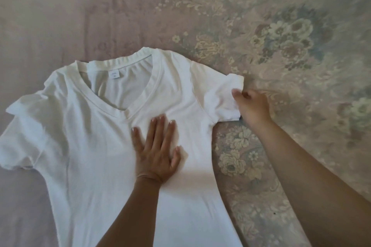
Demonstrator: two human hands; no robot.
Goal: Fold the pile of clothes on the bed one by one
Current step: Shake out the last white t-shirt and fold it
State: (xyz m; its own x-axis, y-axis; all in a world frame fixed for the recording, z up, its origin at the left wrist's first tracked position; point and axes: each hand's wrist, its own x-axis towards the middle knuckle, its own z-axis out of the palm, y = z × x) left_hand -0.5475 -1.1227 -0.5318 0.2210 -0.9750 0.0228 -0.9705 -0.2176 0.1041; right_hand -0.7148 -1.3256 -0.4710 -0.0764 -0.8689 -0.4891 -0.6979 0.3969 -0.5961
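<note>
The white V-neck T-shirt [96,146] is lying face-up on the bed [281,26], looking light, soft and limp; the left hand [155,152] is pressing flat-fingered on its chest; the right hand [251,106] is pinching the right sleeve hem, probably the best hold.

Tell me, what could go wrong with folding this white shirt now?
The right hand pinches only the edge of the sleeve, so it might slip out. The left hand presses one spot on the white V-neck T-shirt; pulling could bunch the cloth. The other sleeve lies crumpled, so the fold may come out uneven.
</note>
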